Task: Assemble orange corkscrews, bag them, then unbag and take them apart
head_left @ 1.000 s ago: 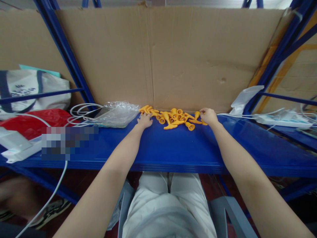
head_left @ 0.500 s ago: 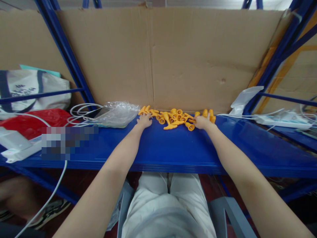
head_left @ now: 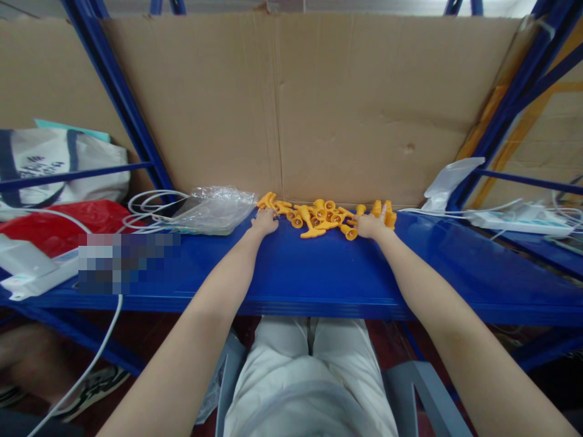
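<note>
Yellow T-shaped plastic pieces with cup-like ends (head_left: 312, 226) lie in a loose heap against the cardboard, at the back of the blue shelf. My left hand (head_left: 265, 223) rests at the heap's left end, its fingers apart and touching yellow pieces there; the fingertips are partly hard to make out. At the right end, my right hand (head_left: 370, 226) reaches over the shelf with fingers spread, between the heap and a close group of yellow pieces (head_left: 390, 217). Its fingers partly hide those pieces.
Left of the heap lies a clear plastic bag (head_left: 218, 206) with coiled white cable (head_left: 141, 203). A red bag (head_left: 82, 221) and a white power strip (head_left: 43, 276) are farther left. Another power strip (head_left: 519, 223) lies right. Cardboard (head_left: 341, 109) walls off the back of the blue shelf (head_left: 319, 279).
My left fingers have shifted slightly, and the yellow pieces beside them sit a little farther right. My right hand's fingers look more spread. The main heap looks unchanged.
</note>
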A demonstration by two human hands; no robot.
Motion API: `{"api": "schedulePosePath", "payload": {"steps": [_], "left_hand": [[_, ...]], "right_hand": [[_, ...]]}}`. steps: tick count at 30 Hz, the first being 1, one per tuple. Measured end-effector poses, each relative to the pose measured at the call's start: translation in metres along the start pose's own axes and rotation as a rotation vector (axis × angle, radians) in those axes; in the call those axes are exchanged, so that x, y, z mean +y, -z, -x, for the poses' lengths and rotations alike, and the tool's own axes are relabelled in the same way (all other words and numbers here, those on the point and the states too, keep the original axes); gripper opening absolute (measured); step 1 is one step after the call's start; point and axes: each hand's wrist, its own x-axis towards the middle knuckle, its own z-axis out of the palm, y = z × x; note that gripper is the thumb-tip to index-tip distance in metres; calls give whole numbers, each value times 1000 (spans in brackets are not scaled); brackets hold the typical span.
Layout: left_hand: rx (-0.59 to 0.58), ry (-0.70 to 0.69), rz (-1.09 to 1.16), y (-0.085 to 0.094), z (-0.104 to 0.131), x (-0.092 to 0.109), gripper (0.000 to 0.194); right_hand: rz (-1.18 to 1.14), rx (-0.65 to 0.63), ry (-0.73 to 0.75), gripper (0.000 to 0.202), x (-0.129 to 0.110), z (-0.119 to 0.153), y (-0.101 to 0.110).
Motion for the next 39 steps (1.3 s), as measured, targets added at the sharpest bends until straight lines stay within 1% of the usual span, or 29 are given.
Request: {"api": "schedulePosePath", "payload": {"steps": [5,9,13,17,20,25,30,33,36,39], "left_hand": [[23,10,17,1,1,1,43],[5,-1,11,0,0,2,42],[-9,5,19,0,1,1,44],[-18,16,26,0,2,1,51],[-28,-2,30,1,2,1,54],[-5,-19,29,1,3,0,58],[-4,-25,23,1,2,0,55],[-6,-11,33,2,2,1,58],[6,1,33,2,4,4,62],[53,-1,31,4,6,7,64]], "right_hand": [[-3,-21,-24,44,-4,4,5],[-21,8,-39,42,-3,3,6],[-29,31,-58,43,-2,3,5],[-41,63,-72,39,-3,6,7],[-53,124,-91,42,-3,8,9],[-106,277,-119,45,3,7,11],[-190,391,-162,44,10,1,11],[-261,440,-174,39,14,-2,11],[-318,464,-182,35,15,-2,14],[-345,476,-199,34,14,0,18]]}}
